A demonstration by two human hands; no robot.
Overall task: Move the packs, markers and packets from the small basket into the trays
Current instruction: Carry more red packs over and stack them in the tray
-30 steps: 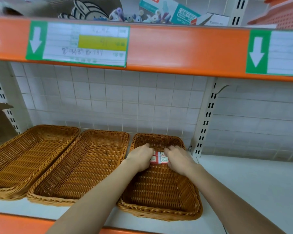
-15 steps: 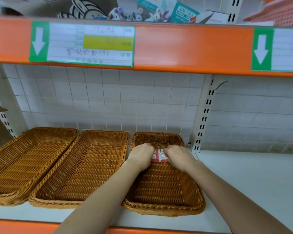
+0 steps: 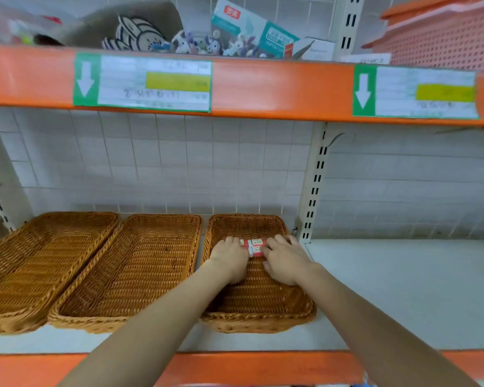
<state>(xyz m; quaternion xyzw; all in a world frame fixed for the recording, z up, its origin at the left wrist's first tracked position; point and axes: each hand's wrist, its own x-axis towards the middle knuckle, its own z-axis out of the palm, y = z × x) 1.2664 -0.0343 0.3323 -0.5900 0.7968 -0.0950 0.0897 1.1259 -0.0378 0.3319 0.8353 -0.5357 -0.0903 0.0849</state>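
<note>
Three wicker trays stand side by side on the lower white shelf. Both my hands are inside the right tray [image 3: 259, 317], near its far end. Between them lie red and white packs [image 3: 254, 247] on the tray floor. My left hand [image 3: 231, 258] holds the packs from the left with its fingers curled at their edge. From the right, my right hand [image 3: 284, 259] holds them too, with fingers curled over their top. The middle tray [image 3: 129, 269] and the left tray [image 3: 39, 261] hold nothing. The small basket is not in view.
An orange shelf edge with green and white labels [image 3: 141, 82] runs overhead; toys and boxes sit on top of it. A pink perforated basket [image 3: 444, 37] is at the upper right. A slotted upright [image 3: 315, 185] stands behind the right tray. White shelf surface [image 3: 403, 289] extends to the right.
The camera has tilted upward, so more of the upper shelf shows. Both hands stay on the packs at the far end of the right tray.
</note>
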